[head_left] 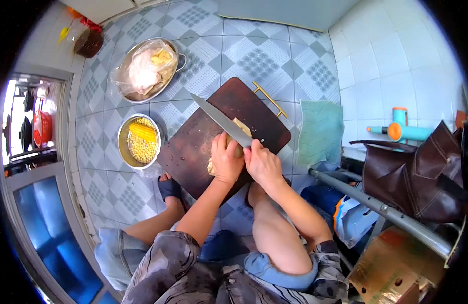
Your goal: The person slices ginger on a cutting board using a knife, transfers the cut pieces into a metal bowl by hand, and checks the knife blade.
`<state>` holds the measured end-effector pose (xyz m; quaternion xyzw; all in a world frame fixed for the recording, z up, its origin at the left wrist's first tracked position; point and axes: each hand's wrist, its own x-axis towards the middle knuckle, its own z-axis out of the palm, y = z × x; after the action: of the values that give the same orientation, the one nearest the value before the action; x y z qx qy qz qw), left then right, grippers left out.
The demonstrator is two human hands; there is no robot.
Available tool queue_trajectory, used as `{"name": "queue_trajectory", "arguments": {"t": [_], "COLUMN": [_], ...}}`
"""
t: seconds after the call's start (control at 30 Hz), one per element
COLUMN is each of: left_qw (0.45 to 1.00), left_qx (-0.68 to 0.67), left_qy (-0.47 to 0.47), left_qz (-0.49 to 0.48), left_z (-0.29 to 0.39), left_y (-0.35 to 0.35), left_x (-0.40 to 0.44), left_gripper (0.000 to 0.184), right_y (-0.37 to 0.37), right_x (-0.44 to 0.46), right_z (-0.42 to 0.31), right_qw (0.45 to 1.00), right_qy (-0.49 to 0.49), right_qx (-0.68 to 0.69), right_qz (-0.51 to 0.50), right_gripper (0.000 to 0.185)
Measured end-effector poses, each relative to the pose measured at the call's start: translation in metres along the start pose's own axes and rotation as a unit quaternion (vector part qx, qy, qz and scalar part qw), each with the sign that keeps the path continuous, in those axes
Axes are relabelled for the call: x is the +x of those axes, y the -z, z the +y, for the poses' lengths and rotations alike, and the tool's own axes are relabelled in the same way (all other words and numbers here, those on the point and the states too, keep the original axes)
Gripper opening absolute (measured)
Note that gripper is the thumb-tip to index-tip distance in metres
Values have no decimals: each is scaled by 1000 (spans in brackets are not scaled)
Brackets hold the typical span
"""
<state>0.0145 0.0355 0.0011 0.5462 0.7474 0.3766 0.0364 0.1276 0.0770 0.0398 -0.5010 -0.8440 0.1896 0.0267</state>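
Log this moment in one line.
left hand: holding food | right hand: gripping knife | beneath: cutting board | left of board: bowl of corn

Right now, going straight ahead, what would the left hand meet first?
The left hand would probably meet the long silvery metal knife blade, though its height above the dark brown board is unclear.

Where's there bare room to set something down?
Bare floor lies beyond the cutting board, right of the steel basin; the board's far corner, past the knife, looks free. Its middle is crowded: left hand on food, right hand gripping the knife.
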Motion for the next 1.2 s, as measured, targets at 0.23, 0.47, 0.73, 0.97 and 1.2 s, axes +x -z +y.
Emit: {"name": "queue_trajectory", "arguments": {"t": [0.23,0.47,0.73,0.97,1.2], "left_qw": [999,1000,1000,1000,1000], "left_qx": [-30,-9,-21,7,5], "left_qy": [21,4,11,3,0], "left_qz": [-21,18,-19,16,1], "left_z": [6,-7,-1,-6,2], "left_y": [6,-7,1,-4,5], "left_x": [3,4,5,10,11], "left_gripper": [51,50,55,53,48], "right_y": [16,-2,14,-1,12], "right_x": [-53,21,-58,22,-39], "right_z": [24,-4,29,1,22], "right_qw": [997,999,992,999,992], "right_qy": [-59,-7,-88,-19,-96], "right_qx": [-19,29,-34,33,8], "right_qz": [-50,-30,-80,-31,-76], "right_gripper": [28,28,27,29,28]}}
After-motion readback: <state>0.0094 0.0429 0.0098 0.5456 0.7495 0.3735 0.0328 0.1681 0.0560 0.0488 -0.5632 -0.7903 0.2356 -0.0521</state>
